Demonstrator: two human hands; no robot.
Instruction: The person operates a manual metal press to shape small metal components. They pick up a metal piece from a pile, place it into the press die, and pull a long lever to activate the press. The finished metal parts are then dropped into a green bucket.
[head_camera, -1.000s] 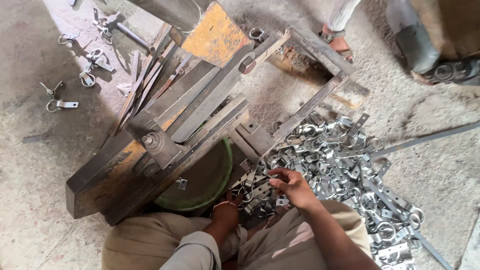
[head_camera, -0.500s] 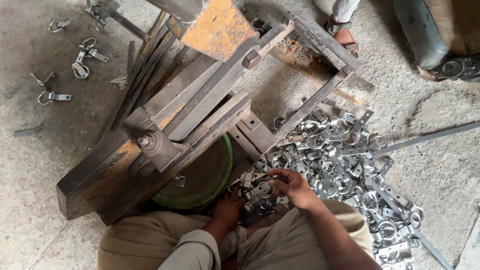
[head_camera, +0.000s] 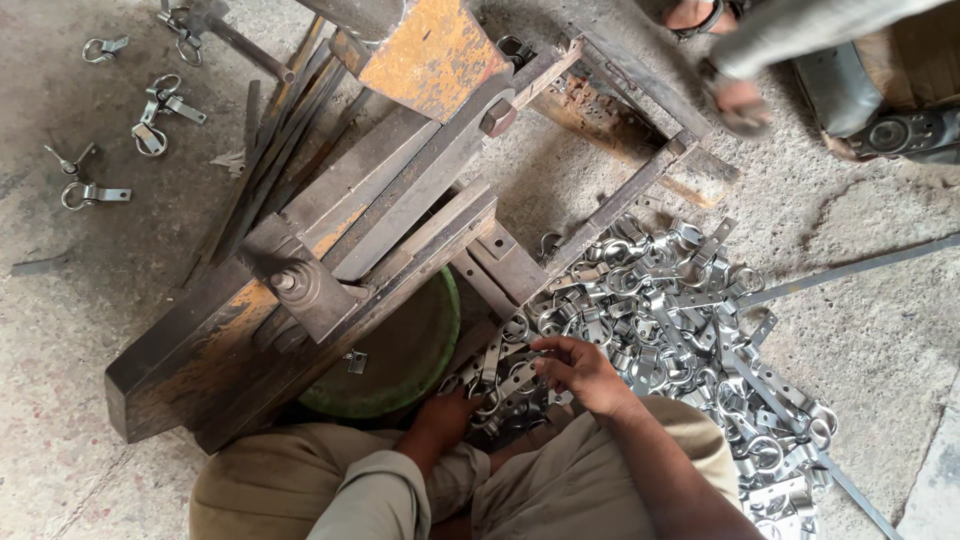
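Low in the frame's centre, the left hand (head_camera: 445, 415) and right hand (head_camera: 580, 370) curl their fingers around shiny metal ring clamps (head_camera: 660, 320) heaped beside a rusty iron press (head_camera: 330, 240).

Shiny metal ring clamps (head_camera: 660, 310) lie heaped on the floor.
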